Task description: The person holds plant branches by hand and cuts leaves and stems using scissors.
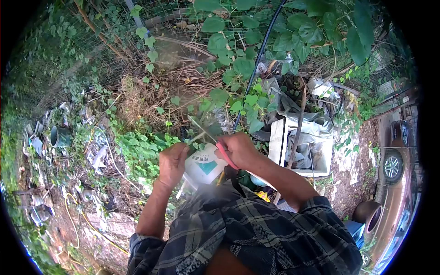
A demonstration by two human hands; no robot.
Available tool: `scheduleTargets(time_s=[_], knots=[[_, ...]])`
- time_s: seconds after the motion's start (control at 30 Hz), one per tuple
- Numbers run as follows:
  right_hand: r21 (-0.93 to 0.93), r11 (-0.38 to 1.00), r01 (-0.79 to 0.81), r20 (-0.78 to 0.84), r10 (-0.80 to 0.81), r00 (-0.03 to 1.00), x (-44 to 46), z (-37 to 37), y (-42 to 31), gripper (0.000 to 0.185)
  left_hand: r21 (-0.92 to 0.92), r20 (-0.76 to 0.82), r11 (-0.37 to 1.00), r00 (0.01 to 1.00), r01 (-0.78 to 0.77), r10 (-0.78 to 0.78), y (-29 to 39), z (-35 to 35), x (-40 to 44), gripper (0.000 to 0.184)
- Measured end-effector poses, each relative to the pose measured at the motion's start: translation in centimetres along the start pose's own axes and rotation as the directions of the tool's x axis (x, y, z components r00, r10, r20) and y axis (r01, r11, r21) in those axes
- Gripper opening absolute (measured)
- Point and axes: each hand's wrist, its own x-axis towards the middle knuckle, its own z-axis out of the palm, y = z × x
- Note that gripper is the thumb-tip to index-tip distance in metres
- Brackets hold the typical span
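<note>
Two hands — scissors, one pair

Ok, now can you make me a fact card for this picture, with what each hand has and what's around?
Left hand: pinching a green stem
Right hand: gripping red-handled scissors
Under the hands: white container with teal print
Ahead: dry twigs and leafy vines
Picture's right: white box holding crumpled plastic; beyond it, a brown car
Clothing: dark plaid shirt
</note>
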Motion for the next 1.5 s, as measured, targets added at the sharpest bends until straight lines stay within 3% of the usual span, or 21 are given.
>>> scheduleTargets(time_s=[0.07,0.1,0.13,0.2,0.27,0.3,0.33,0.37,0.4,0.47,0.5,0.6,0.67,0.7,0.77,0.83,0.97,1.1,1.23,1.37,1.5], knots=[[0.093,0.995,-0.029,0.091,0.021,0.996,-0.3,-1.6,0.6,0.031,0.189,0.041,0.981,0.998,-0.053,0.046,-3.4,1.4,0.6,0.014],[0.201,0.977,-0.075,0.169,0.041,0.985,-0.5,-2.2,1.0,0.03,0.188,-0.096,0.977,0.989,-0.095,0.115,-6.0,1.9,1.2,0.014],[0.306,0.944,-0.127,0.247,0.05,0.968,-0.4,-2.6,1.3,0.03,0.327,-0.017,0.917,0.971,0.23,-0.238,-8.1,1.3,1.4,0.012],[0.57,0.633,-0.524,0.465,0.277,0.841,-0.1,-3.1,1.4,0.031,0.728,0.04,0.653,0.938,0.209,-0.345,-8.4,-0.4,2.2,0.021],[0.315,0.94,-0.129,0.337,0.016,0.941,-2.1,-3.4,1.0,0.03,0.774,-0.141,0.602,0.98,0.196,-0.138,-7.2,-0.1,3.3,0.031],[0.352,0.906,-0.235,0.379,0.092,0.921,-2.7,-2.5,1.9,0.032,0.795,-0.225,0.575,0.974,0.194,-0.018,-6.0,-0.2,4.9,0.037],[0.337,0.91,-0.241,0.376,0.105,0.921,-3.1,-1.9,2.6,0.032,0.479,-0.173,0.844,0.969,0.241,-0.178,-4.8,-0.5,6.8,0.039],[0.323,0.913,-0.249,0.375,0.118,0.92,-3.5,-1.2,3.4,0.033,0.08,-0.054,0.948,0.951,0.308,-0.304,-3.3,-1.0,8.8,0.041],[0.307,0.916,-0.257,0.371,0.133,0.919,-4.1,-0.3,4.5,0.033,-0.323,0.109,0.867,0.925,0.379,-0.364,-1.5,-1.3,10.8,0.043],[0.59,0.706,-0.393,0.351,0.214,0.911,-5.5,1.3,7.0,0.031,-0.421,0.261,0.818,0.916,0.391,-0.303,3.2,-1.3,14.3,0.059],[0.668,0.584,-0.462,0.371,0.277,0.886,-5.8,0.6,6.9,0.03,-0.379,0.167,0.896,0.969,0.231,-0.18,3.9,-0.6,16.1,0.06],[0.633,0.644,-0.428,0.277,0.328,0.903,-6.4,0.0,9.8,0.026,-0.433,0.026,0.901,0.998,-0.033,0.05,9.9,0.5,20.5,0.056],[0.698,0.522,-0.49,0.3,0.408,0.862,-6.5,-0.7,11.0,0.024,-0.38,0.145,0.912,0.963,-0.156,0.225,15.1,0.8,22.5,0.043],[0.661,0.672,-0.335,0.165,0.305,0.938,-6.5,-1.3,10.7,0.023,-0.358,0.202,0.908,0.931,-0.219,0.305,17.3,1.1,23.0,0.038],[0.643,0.624,-0.444,0.201,0.423,0.884,-5.5,-1.5,12.0,0.025,0.228,0.358,0.881,0.877,-0.414,0.319,20.6,2.3,23.3,0.029],[0.67,0.585,-0.457,0.202,0.448,0.871,-4.4,-2.9,11.4,0.027,0.567,0.497,0.62,0.825,-0.543,0.268,21.1,3.0,23.5,0.018],[0.535,0.701,-0.472,0.211,0.43,0.878,-2.5,-4.3,10.4,0.028,0.66,0.574,0.542,0.814,-0.52,0.082,15.3,3.0,22.0,0.015],[0.544,0.606,-0.58,0.387,0.432,0.815,0.5,-3.2,9.5,0.03,0.613,0.446,0.693,0.89,-0.379,0.093,7.7,1.8,18.5,0.017],[0.72,0.511,-0.469,0.389,0.262,0.883,3.6,-0.1,10.7,0.032,0.484,0.289,0.837,0.949,-0.256,0.124,4.1,2.1,13.9,0.023],[0.747,0.349,-0.565,0.466,0.33,0.821,6.9,1.1,11.2,0.037,0.396,0.311,0.903,0.95,-0.165,0.037,2.1,3.2,10.0,0.017],[0.743,0.368,-0.558,0.429,0.378,0.82,6.9,0.5,10.4,0.043,0.369,0.198,0.925,0.98,-0.092,0.018,0.5,4.7,7.3,0.016]])
